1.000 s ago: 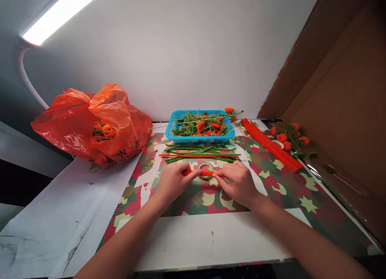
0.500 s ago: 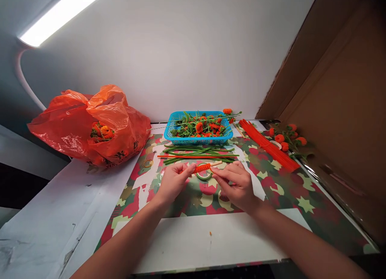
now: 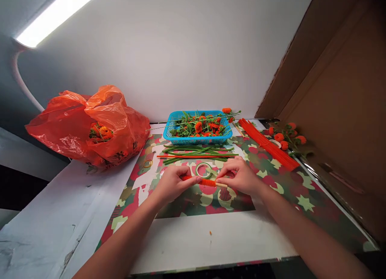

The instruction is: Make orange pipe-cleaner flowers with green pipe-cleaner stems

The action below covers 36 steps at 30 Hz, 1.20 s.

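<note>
An orange pipe cleaner (image 3: 208,182) is wound in a tight coil around a thin wooden stick (image 3: 222,185), held level just above the table. My left hand (image 3: 175,183) is closed around the coil's left part, its thumb lying along the top. At the coil's right end, my right hand (image 3: 240,176) pinches the pipe cleaner between thumb and fingertips, close to the bare stick tip. Right behind the coil lies a roll of green tape (image 3: 204,170). Farther back are several green pipe cleaners (image 3: 199,150) and a straight orange one (image 3: 175,156).
A blue basket (image 3: 197,141) of orange flowers with green stems stands at the back. An orange plastic bag (image 3: 120,122) sits left under a lamp (image 3: 57,17). To the right lie a bundle of orange pipe cleaners (image 3: 268,146) and more flowers (image 3: 283,138) beside a cardboard wall (image 3: 331,89).
Both hands have come down and nearer with the coil and stick, uncovering the tape roll behind. The right fingers have shifted around the coil's end.
</note>
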Tool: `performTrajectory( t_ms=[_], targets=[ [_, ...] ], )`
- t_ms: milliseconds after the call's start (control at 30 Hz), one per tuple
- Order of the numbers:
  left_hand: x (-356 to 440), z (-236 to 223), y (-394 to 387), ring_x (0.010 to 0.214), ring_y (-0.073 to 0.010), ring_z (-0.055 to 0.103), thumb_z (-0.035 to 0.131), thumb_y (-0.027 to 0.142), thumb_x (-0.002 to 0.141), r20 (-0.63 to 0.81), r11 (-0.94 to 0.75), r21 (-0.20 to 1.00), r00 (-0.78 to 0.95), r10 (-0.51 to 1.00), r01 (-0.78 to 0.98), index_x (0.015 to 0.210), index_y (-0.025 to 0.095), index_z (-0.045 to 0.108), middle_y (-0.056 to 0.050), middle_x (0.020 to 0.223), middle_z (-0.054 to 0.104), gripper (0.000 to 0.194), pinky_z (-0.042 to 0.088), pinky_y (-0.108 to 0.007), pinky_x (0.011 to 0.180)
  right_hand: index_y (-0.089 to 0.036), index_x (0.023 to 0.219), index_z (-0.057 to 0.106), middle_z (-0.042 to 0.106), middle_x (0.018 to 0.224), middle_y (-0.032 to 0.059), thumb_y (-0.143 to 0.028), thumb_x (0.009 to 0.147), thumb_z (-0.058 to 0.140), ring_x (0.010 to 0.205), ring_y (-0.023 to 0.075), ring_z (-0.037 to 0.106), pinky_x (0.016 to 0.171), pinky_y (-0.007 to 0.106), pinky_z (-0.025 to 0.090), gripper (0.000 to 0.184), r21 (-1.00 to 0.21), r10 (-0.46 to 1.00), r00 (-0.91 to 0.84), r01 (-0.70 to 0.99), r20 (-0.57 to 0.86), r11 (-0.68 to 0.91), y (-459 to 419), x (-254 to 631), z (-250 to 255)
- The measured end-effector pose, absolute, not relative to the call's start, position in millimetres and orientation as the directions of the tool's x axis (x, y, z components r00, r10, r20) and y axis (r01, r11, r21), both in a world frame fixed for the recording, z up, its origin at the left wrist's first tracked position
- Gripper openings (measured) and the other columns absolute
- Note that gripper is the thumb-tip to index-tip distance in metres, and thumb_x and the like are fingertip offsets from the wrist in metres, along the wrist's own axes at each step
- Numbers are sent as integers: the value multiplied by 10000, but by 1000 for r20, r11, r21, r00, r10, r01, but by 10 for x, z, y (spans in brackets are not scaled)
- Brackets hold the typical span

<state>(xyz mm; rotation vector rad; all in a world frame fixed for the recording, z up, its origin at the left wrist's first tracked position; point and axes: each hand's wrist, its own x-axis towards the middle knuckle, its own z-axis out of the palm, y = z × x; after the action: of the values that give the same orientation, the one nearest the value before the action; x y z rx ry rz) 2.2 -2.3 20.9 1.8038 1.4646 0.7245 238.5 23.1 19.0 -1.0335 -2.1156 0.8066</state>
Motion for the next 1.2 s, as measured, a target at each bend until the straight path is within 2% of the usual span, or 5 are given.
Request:
performTrajectory(
  t_ms=[200,500,700,900,1200],
  targets=[
    [20,239,-21,495,-99,334,577,541,764,3,-115,689,156,988,716,502,183,372,40,469,406,488,194,-236,481,-243,598,701,699,630,-30,-338,758,752,633,126,533,770,357,222,193,-586,834,-398,593,382,552,155,2315,234],
    [83,221,-38,473,-106,325,554,567,773,104,-97,592,43,994,800,500,190,352,32,448,428,506,205,-237,477,-198,670,659,685,632,-21,-254,877,608,617,119,496,752,343,196,220,-359,712,-453,641,536,678,117,2255,193],
    [112,201,-52,454,-108,362,535,580,787,169,-62,671,-71,983,739,483,190,421,26,432,443,508,213,-229,444,-195,688,665,653,602,-26,-226,878,600,586,111,482,749,334,219,203,-378,682,-326,639,655,669,46,2159,137],
    [117,199,-59,441,-103,381,543,574,788,187,-56,718,-115,976,693,471,189,416,32,417,434,514,234,-220,425,-203,745,680,629,582,-35,-171,861,594,570,108,497,715,321,238,148,-441,693,-276,604,666,664,0,2108,109],
    [104,130,-49,409,-91,391,576,568,775,98,-21,842,-114,989,540,503,190,421,49,411,414,491,258,-204,401,-210,806,694,657,627,-35,-132,835,627,577,105,517,694,330,255,106,-515,698,-243,523,674,679,-17,2101,107]
  ],
)
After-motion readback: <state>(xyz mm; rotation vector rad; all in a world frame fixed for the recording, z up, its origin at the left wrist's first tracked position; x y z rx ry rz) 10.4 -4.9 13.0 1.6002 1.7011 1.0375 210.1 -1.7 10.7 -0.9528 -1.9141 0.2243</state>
